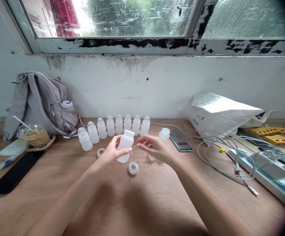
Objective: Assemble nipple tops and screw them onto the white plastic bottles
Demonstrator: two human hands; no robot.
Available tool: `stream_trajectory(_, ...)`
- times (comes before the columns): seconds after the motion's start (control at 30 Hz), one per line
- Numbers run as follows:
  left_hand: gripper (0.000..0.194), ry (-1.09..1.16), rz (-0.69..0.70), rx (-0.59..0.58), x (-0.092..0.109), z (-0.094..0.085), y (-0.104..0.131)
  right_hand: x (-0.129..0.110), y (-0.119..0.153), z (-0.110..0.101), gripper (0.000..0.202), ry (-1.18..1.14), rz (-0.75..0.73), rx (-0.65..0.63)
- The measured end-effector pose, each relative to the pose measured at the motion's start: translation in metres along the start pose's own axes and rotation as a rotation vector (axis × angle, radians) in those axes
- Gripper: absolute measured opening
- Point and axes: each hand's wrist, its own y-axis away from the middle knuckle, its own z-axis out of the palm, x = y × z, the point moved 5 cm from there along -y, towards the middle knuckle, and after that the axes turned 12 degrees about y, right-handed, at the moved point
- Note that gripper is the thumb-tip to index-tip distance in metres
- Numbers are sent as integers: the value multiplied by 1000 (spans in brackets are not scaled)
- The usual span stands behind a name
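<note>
My left hand [113, 151] is wrapped round a white, translucent bottle [126, 143] with no cap, tilted a little to the right above the table. Just right of its neck is my right hand [151, 146], fingers apart and slightly curled, touching nothing I can see. A white ring cap [133, 168] lies below the held bottle, and another ring [100, 152] lies left of it, by my left hand. Behind my right hand stands an open bottle [164, 134]. Several capped bottles [110, 126] stand in a curved row behind my left hand.
A phone [181, 140] lies right of the open bottle. Farther right are a silvery bag [221, 111], looped cables [216, 165] and a power strip [257, 173]. At the left are a backpack [38, 98], an iced drink [35, 136] and a black flat object [16, 172].
</note>
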Motion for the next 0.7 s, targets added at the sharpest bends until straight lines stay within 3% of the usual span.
stream_trajectory(0.07,57,-34,2,-32,-5,3,-1,-7,1,-15,20,-14,18,120)
stream_trajectory(0.23,55,-75,11,-130,-18,11,-3,-16,4,-18,16,32,-46,138)
stream_trajectory(0.33,63,-165,79,-65,-21,9,-5,-12,4,-22,12,98,-90,220)
stream_trajectory(0.4,67,-302,140,21,-20,5,-5,-6,4,-31,11,180,-114,336)
stream_trajectory(0.47,62,-450,167,29,-18,5,-3,3,4,-43,9,307,-116,450)
stream_trajectory(0.6,48,-674,106,-226,-26,16,5,29,-2,-61,12,528,-39,555)
stream_trajectory(0.7,36,-847,100,-305,-36,23,9,51,-7,-65,14,608,72,582)
